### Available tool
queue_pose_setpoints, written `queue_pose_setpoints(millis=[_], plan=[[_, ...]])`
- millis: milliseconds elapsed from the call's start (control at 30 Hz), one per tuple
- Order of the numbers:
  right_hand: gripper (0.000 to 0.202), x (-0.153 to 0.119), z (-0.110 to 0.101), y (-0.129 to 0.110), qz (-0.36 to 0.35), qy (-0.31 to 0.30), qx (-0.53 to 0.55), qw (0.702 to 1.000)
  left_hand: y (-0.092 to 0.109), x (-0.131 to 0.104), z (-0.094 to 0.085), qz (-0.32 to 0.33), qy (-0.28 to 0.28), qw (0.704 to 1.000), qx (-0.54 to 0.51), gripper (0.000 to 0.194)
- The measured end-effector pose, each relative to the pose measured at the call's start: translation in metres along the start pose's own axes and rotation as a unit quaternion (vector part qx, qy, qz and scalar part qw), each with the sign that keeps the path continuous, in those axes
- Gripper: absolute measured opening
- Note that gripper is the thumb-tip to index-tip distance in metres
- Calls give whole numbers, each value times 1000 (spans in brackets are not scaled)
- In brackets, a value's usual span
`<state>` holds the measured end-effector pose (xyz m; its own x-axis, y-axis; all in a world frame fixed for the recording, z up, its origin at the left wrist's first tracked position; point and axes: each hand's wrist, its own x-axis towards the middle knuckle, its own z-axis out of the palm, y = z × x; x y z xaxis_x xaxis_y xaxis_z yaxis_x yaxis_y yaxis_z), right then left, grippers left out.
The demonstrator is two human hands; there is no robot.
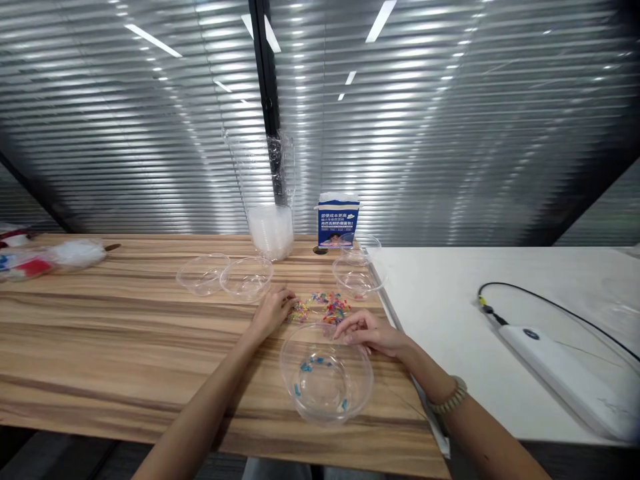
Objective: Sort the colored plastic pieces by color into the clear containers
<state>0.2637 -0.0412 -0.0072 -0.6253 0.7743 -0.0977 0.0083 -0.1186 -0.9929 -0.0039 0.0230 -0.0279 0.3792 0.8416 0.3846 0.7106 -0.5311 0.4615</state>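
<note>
Fingertips of left hand (273,310) touch the scattered small multicoloured plastic beads (323,308); right hand (370,335), loosely curled and holding nothing visible, rests just beside them.

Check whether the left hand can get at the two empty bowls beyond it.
Probably yes. The left hand rests at the bead pile, and only bare wooden table lies between it and the empty bowls.
</note>
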Motion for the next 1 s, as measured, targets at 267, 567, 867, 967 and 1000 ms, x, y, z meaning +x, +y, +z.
queue_pose_setpoints(millis=[267, 567, 867, 967, 1000], plan=[[29, -1, 1, -2, 0, 5, 3, 1000, -6, -1, -1, -21, -34, 999, -19, 19], [29, -1, 1, -5, -10, -12, -13, 1000, 6, -1, -6, -48, -36, 997, -39, 17], [30, -2, 1, -2, -13, -8, -9, 1000, 7, 0, -9, -89, 2, 993, -79, 13], [31, -1, 0, -3, -10, -17, -12, 1000, 8, 1, -9, -95, 4, 992, -83, 12], [31, -1, 0, -3, -10, -20, -13, 1000, 8, 1, -9, -94, 4, 992, -83, 12]])
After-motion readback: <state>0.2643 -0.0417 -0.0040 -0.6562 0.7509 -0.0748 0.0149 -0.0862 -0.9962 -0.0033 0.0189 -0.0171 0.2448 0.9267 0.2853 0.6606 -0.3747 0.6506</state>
